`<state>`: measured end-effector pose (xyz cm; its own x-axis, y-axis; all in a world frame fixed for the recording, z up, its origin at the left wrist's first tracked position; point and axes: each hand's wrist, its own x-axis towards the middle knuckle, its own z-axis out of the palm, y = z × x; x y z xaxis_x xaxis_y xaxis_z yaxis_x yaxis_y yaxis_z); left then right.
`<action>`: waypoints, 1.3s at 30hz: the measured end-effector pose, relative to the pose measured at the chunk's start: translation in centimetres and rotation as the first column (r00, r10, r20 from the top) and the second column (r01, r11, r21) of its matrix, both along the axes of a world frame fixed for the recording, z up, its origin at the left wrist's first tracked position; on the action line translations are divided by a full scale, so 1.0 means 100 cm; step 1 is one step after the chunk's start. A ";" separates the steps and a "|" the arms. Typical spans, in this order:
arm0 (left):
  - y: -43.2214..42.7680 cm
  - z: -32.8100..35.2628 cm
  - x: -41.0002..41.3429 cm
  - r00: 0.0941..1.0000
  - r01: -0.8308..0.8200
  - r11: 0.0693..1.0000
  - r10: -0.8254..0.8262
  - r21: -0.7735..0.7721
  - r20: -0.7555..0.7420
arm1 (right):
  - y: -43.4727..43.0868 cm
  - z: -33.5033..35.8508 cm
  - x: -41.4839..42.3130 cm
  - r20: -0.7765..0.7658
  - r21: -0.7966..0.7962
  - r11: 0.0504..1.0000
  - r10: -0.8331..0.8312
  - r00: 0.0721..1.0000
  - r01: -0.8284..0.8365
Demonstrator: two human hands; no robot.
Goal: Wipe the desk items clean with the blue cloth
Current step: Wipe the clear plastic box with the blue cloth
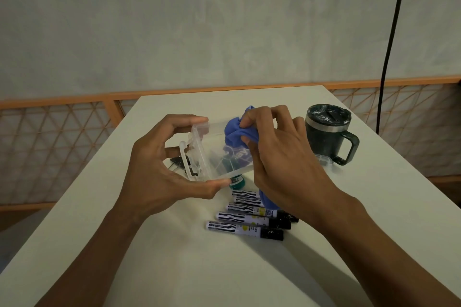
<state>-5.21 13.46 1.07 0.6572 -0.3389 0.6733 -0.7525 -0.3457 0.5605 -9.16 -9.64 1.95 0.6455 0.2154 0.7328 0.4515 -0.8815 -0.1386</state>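
Observation:
My left hand [159, 164] grips a clear plastic box [219, 154] by its latch end, thumb under the near edge and fingers over the far edge, lifted above the white table [174, 269]. My right hand [282, 157] holds the bunched blue cloth [234, 132] and presses it into the box's open side. A tail of the cloth hangs below my right palm. Several black-and-white markers [247, 224] lie side by side on the table under the box. A small green-capped item [237, 183] sits just beneath the box's near edge.
A dark green mug [329, 134] with a lid and handle stands at the right, with a clear plastic lid [324, 159] lying at its base. Small dark metal clips [178, 162] lie under the box's left end. A black cable [389, 45] hangs at the right.

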 end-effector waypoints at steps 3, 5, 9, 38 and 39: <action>-0.003 -0.002 0.000 1.000 0.026 1.000 -0.026 0.008 0.005 | 0.002 0.002 -0.002 -0.013 -0.006 0.998 0.055 0.998 -0.055; -0.003 -0.002 -0.001 0.999 0.040 0.999 -0.040 0.002 0.003 | 0.006 0.003 -0.003 -0.024 -0.002 0.997 0.074 0.997 -0.074; -0.007 -0.003 -0.002 0.996 0.088 0.996 -0.088 0.008 0.027 | 0.016 0.002 -0.006 0.014 0.030 0.995 0.095 0.995 -0.095; -0.016 -0.002 -0.010 0.996 0.084 0.993 -0.085 -0.078 -0.013 | 0.005 -0.003 -0.003 -0.137 0.333 0.938 0.154 0.978 -0.101; -0.016 -0.003 -0.009 0.996 0.079 0.994 -0.081 -0.079 -0.022 | 0.007 -0.003 -0.002 -0.156 0.310 0.942 0.182 0.971 -0.127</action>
<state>-6.12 11.91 0.77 0.6469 -0.3383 0.6834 -0.7615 -0.2392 0.6024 -9.41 -8.99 1.61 0.7485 0.1145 0.6532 0.5219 -0.7094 -0.4736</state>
